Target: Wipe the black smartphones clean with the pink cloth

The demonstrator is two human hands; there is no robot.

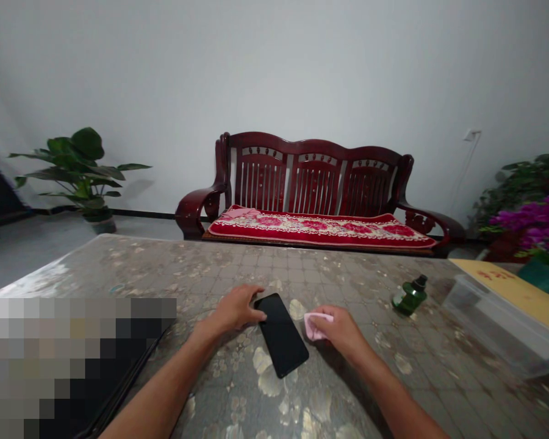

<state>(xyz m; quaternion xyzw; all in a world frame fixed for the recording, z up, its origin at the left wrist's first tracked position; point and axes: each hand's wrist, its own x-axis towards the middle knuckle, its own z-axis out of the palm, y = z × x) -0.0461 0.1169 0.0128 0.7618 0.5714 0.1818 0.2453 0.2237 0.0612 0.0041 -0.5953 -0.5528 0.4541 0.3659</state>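
Observation:
A black smartphone [281, 334] lies flat, screen up, on the floral-patterned table [174, 268]. My left hand [235, 309] rests at the phone's upper left corner, fingers curled against its edge and thumb touching its side. My right hand [341, 332] sits just right of the phone, fingers closed on a small pink cloth [315, 324] that presses on the tabletop beside the phone.
A small green bottle [410, 295] lies on its side at the right. A clear plastic box with a yellow lid [507, 317] sits at the far right edge. A dark flat object [119, 378], partly blurred out, lies at the left. Beyond the table are a wooden bench [315, 195] and plants.

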